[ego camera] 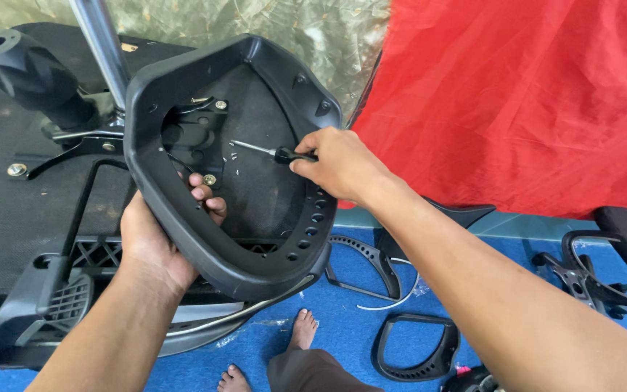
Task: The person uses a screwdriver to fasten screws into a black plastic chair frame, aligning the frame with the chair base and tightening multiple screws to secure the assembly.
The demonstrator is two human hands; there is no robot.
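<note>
Left hand (155, 239) clenched on rim of stiff, light-looking black moulded plastic armrest shell (255, 218), best held there; right hand (339, 163) grasping slim black-handled screwdriver (273, 152).

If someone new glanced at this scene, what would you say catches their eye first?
Most striking is the big black plastic shell at centre, gripped at its lower rim by the left hand. The right hand points a screwdriver into its hollow. Behind, at upper right, hangs a bright red cloth; the blue floor below shows bare feet and loose black frame parts.
</note>
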